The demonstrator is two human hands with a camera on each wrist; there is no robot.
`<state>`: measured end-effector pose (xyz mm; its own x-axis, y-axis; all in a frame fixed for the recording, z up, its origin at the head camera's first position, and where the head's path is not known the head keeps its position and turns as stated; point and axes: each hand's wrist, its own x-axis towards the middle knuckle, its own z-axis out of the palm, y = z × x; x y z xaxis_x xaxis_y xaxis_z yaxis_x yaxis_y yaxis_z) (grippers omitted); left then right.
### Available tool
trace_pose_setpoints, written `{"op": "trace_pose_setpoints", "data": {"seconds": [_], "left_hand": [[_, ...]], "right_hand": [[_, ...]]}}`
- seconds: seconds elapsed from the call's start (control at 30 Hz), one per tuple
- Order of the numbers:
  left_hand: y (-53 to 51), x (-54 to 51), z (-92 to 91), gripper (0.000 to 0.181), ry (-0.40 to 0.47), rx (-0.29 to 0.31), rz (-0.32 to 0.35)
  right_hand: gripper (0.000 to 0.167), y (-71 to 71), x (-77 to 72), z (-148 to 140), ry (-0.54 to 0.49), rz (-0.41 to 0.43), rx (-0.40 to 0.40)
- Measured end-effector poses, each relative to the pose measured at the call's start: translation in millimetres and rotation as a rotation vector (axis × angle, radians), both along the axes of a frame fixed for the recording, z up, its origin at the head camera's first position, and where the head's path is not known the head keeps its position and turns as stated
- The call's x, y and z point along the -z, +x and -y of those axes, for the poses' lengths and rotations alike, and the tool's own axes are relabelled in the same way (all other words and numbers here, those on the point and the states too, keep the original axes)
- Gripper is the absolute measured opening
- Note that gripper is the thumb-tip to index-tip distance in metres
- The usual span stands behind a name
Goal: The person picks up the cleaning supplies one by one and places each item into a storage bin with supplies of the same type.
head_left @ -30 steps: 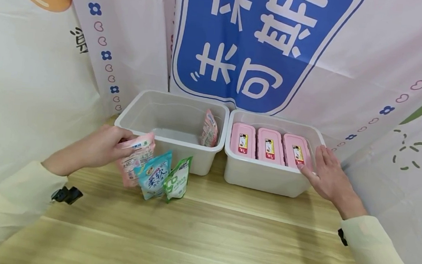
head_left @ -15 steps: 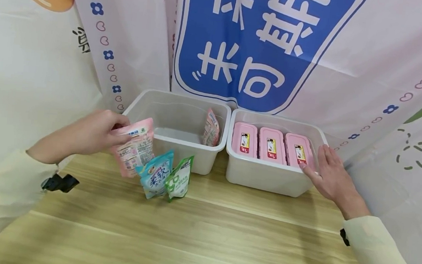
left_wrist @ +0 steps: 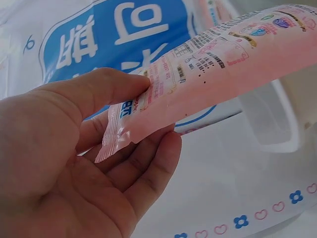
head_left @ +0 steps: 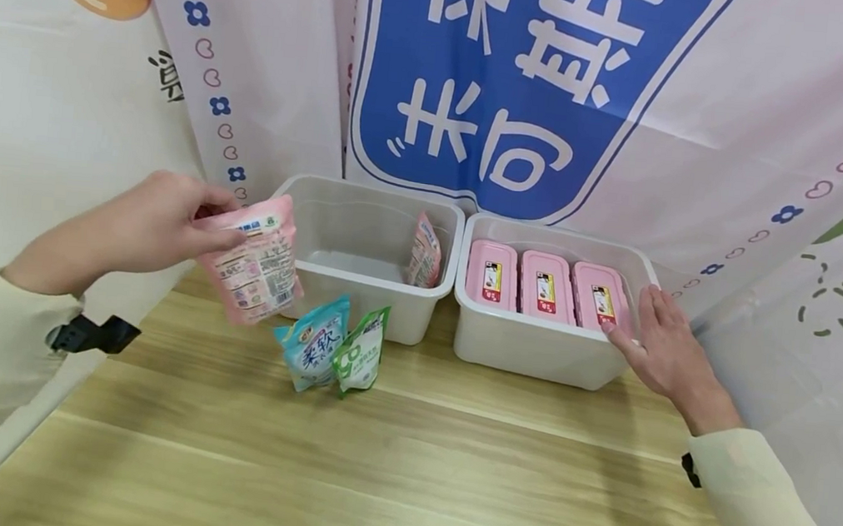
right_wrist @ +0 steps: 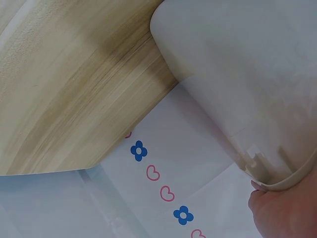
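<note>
In the head view, my left hand holds a pink pouch by its top corner, lifted in front of the left bin. The left wrist view shows the thumb on the printed face of the pouch and the fingers behind it. A blue pouch and a green-white pouch stand side by side on the table. Another pink pouch leans inside the left bin, at its right end. My right hand rests on the right corner of the right bin, fingers extended along the rim.
Three pink lidded boxes stand in a row in the right bin. Both bins sit against the back curtain on a wooden table. White printed cloth hangs at both sides.
My left hand has raised the pink pouch and drawn it up and left, away from the blue pouch. My right hand stays on the right bin's rim.
</note>
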<state>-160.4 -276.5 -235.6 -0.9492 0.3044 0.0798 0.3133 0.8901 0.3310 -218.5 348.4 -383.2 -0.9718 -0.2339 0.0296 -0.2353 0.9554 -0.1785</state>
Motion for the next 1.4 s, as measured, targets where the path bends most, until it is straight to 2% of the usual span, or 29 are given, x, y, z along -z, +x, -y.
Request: {"op": "trace_pose_setpoints", "data": {"seconds": [0.13,0.33,0.57,0.67,0.87,1.2,1.4], "left_hand": [[-1.4,-11.5,0.3,0.024,-0.016,-0.019,-0.007],[-6.6,-27.1,-1.3,0.020,-0.051,-0.025,-0.070],[-20.0,-45.1,-4.2,0.019,-0.058,-0.006,-0.156],[-27.0,-52.0,-6.3,0.022,-0.054,-0.022,-0.162],[-42.3,-59.4,-11.0,0.031,-0.038,-0.058,-0.138],[-70.2,-63.5,-19.5,0.042,0.025,-0.137,-0.008],[-83.7,-63.3,-27.5,0.041,0.035,-0.163,0.035]], "right_hand": [[0.097,-0.3,0.9,-1,-0.006,-0.009,-0.003],[0.098,-0.4,1.1,0,-0.013,-0.006,0.005],[0.097,0.3,0.5,-1,-0.010,-0.014,0.001],[0.097,0.6,0.3,-2,-0.007,-0.016,-0.001],[0.098,0.6,0.8,-1,-0.009,-0.004,0.007],[0.099,0.7,1.2,-1,-0.022,-0.007,0.016],[0.098,-1.0,2.2,-1,-0.017,-0.016,0.010]]}}
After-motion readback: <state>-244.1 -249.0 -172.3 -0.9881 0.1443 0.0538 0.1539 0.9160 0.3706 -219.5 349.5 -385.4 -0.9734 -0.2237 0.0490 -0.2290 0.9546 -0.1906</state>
